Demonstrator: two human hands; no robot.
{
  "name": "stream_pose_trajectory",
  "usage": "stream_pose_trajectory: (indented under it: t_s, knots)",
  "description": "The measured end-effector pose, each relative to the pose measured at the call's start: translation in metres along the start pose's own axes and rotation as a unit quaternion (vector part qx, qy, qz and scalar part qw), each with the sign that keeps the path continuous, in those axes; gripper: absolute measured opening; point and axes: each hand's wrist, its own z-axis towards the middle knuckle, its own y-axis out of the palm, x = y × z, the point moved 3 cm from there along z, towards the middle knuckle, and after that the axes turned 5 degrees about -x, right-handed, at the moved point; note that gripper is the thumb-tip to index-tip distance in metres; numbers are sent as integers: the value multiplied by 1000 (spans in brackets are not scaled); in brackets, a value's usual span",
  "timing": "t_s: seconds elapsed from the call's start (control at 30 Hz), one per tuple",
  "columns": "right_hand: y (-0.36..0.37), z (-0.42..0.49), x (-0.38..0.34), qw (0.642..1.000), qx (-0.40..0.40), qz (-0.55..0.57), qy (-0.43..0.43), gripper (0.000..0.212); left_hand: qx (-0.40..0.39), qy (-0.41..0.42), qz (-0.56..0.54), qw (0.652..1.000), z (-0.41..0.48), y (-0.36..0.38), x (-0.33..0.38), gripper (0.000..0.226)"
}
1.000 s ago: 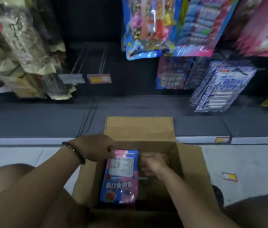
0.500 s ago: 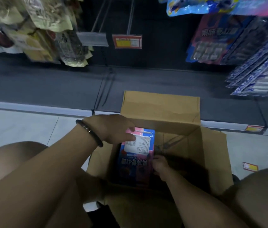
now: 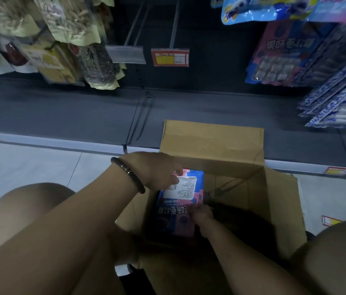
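Note:
An open cardboard box [image 3: 278, 201] stands on the floor between my knees. Inside it, on the left side, a stack of pink-and-blue candy packets [image 3: 180, 201] stands upright with its white back label facing me. My left hand [image 3: 157, 171], with a dark bead bracelet on the wrist, grips the top of the packets. My right hand [image 3: 202, 213] reaches down into the box and holds the packets' lower right edge. How deep the stack goes is hidden by the box wall.
A dark store shelf [image 3: 61, 111] runs in front of the box. Empty hooks with a red price tag [image 3: 170, 57] hang above it. Snack bags [image 3: 72, 39] hang at the left. Blue and pink candy packs [image 3: 284, 54] hang at the right. My knees flank the box.
My head has tilted down and left, so the shelf goods slid up in view. My right hand has moved from the box's middle to the packets' lower edge. My left hand keeps its grip.

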Motion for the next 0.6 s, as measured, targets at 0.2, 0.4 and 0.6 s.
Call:
stream_pose_trajectory:
  t_s: [0.2, 0.4, 0.6]
  knots:
    - [-31, -7, 0, 1000, 14, -17, -3, 17, -2, 10, 27, 1000, -2, 1, -1, 41]
    - [-78, -68, -51, 998, 12, 35, -60, 9, 5, 19, 30, 999, -11, 0, 0, 37]
    - [-152, -152, -151, 985, -98, -7, -140, 17, 173, 1, -7, 985, -15, -19, 11, 30]
